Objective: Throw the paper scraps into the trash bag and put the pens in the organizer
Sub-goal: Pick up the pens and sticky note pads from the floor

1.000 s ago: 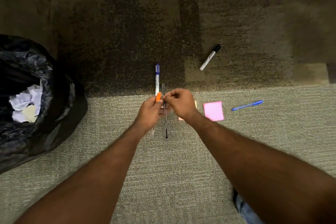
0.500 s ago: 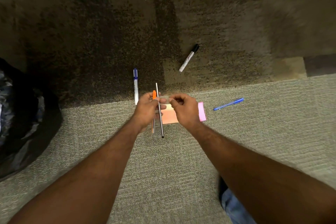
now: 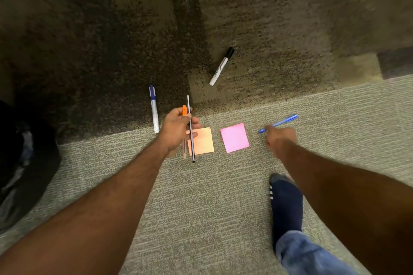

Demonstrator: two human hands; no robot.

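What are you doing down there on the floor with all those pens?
A person is picking pens up off the carpet. The left hand holds an orange-capped pen and a thin black pen. The right hand reaches for the blue ballpoint pen and is at its near end. A blue-capped white marker, a black-capped white marker, an orange sticky-note pad and a pink sticky-note pad lie on the floor.
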